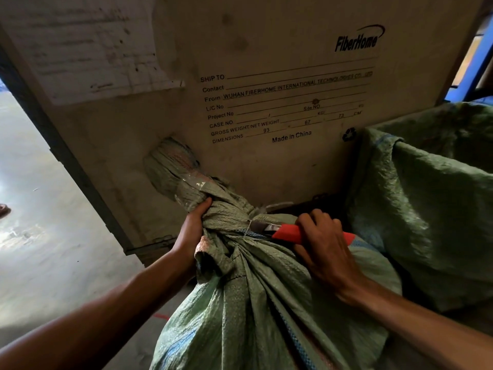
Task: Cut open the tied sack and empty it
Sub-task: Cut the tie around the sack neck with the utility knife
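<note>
A full green woven sack (256,303) leans toward me, its neck bunched and bound with thin string (249,227). Above the tie the loose top of the sack fans out against a big carton, partly wrapped in clear tape. My left hand (192,231) grips the twisted neck just below that loose top. My right hand (324,244) holds a red-handled utility knife (286,232), its blade lying at the string on the neck.
A large cardboard shipping carton (266,76) with printed shipping labels stands right behind the sack. To the right sits a bin lined with another green woven sack (426,209). Bare concrete floor (40,209) lies to the left. A blue frame (477,62) shows at the upper right.
</note>
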`<action>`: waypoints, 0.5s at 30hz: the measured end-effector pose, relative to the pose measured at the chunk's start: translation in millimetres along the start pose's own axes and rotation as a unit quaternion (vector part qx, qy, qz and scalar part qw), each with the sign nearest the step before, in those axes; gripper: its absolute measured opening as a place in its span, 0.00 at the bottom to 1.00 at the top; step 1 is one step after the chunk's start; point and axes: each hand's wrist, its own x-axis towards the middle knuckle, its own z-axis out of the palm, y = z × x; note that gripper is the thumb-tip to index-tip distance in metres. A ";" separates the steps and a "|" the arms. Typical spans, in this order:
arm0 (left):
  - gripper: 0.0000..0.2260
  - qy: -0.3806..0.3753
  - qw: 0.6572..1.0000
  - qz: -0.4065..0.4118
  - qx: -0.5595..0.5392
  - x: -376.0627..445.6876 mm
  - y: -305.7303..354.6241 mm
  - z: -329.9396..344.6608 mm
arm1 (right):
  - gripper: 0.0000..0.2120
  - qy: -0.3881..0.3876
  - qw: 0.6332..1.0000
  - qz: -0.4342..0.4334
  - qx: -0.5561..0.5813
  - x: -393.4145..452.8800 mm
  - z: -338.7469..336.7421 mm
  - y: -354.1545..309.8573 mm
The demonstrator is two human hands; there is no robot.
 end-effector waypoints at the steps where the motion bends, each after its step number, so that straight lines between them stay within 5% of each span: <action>1: 0.09 0.011 1.000 0.002 0.002 0.0 -1.1 -0.9 | 0.13 0.004 1.000 0.004 0.006 -0.4 0.6 -0.1; 9: 0.32 0.083 0.994 -0.047 0.049 23.5 -12.9 -24.7 | 0.19 0.021 1.000 0.018 0.002 -2.9 7.8 4.4; 15: 0.34 0.080 0.994 -0.048 0.064 21.7 -10.2 -23.7 | 0.16 0.036 0.999 -0.009 -0.012 -0.2 6.0 3.7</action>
